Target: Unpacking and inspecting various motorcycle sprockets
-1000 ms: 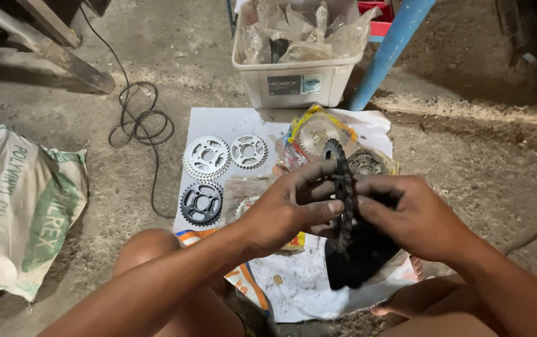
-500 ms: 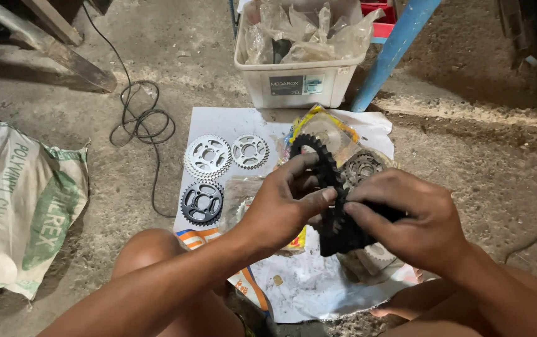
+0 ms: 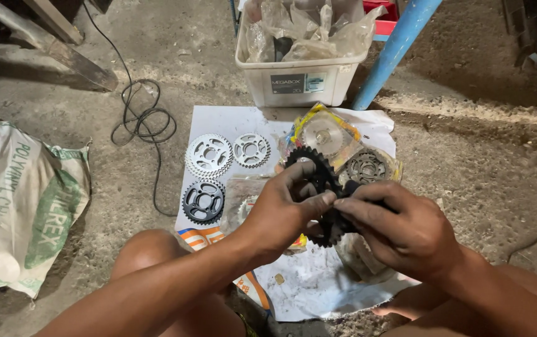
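Fingers [image 3: 318, 201] of left hand [image 3: 284, 215] and right hand [image 3: 405, 231] clamped together on black sprocket [image 3: 314, 168], held above white paper sheet [image 3: 218, 122] on the floor, near white plastic bin [image 3: 299, 78] with dark rectangular label, yellow-edged clear packets [image 3: 327, 134] behind, printed white-and-green sack [image 3: 22, 200] far left.

The black toothed sprocket [image 3: 314, 178], a flat ring with cut-out openings, is held up on edge and tilted above the white paper sheet [image 3: 318, 293], pinched between the left hand [image 3: 281, 215] and right hand [image 3: 399, 228], its lower half hidden.
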